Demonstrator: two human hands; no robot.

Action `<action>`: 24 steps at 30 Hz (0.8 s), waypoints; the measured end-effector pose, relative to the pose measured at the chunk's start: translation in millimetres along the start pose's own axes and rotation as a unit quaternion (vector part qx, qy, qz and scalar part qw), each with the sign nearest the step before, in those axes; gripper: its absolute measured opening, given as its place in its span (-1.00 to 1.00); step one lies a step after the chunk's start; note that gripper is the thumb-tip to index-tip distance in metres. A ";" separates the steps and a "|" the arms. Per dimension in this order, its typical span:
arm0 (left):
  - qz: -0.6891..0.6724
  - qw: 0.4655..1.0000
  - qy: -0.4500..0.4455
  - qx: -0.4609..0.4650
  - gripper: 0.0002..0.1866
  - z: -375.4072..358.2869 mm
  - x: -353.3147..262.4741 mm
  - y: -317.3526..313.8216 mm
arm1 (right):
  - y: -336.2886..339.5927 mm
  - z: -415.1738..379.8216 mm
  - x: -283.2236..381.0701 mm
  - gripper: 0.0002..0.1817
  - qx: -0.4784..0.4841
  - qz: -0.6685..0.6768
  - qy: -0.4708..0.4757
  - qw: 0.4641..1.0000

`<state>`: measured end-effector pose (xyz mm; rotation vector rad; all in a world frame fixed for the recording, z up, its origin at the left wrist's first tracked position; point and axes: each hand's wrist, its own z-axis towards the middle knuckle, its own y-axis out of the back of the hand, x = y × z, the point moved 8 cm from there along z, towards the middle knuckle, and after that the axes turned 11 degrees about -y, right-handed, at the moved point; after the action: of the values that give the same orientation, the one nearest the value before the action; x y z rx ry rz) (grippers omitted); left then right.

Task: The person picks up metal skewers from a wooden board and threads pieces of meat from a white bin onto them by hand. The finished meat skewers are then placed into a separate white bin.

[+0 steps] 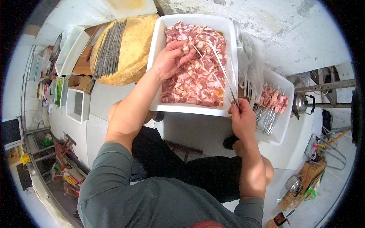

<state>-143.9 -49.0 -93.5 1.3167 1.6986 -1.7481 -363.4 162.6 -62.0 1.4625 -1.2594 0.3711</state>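
A white tub (232, 57) in front of me is full of raw, cut-up meat (190, 87). Over its upper left part, my left hand (172, 60) is closed with a piece of meat (186, 49) at its fingertips. My right hand (242, 116), at the tub's near right corner, grips the ends of metal skewers (225, 72). These slant up and left across the meat, and one tip comes close to the left fingers. Their shafts look bare of meat.
Left of the tub, a bundle of metal skewers (110, 49) lies on a round wooden board (138, 49). A second white tub (280, 133) at the right holds loaded meat skewers (272, 99). Beyond it stands a metal kettle (300, 103). A small white bin (86, 108) sits at the left.
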 end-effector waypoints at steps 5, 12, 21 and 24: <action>-0.024 0.999 -0.029 -0.007 -0.69 2.2 -1.6 4.2 | -1.5 -1.3 -0.1 -0.82 0.009 -0.002 -0.007 1.000; 0.056 0.998 -0.018 -0.022 -0.86 1.3 1.8 3.9 | -4.8 -0.8 -1.8 -0.81 0.023 -0.001 0.007 1.000; 0.306 0.949 0.065 0.033 -0.73 -0.1 14.3 8.8 | -1.1 1.6 -0.1 -0.81 0.002 -0.025 -0.005 1.000; 0.716 0.679 -0.090 0.137 -0.56 -8.6 -6.0 -10.4 | 3.6 4.9 -4.7 -0.80 -0.018 -0.043 -0.018 0.999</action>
<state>-146.1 -40.9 -81.2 1.6930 -0.0635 -0.9732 -370.2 161.4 -65.4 1.4932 -1.2211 0.2650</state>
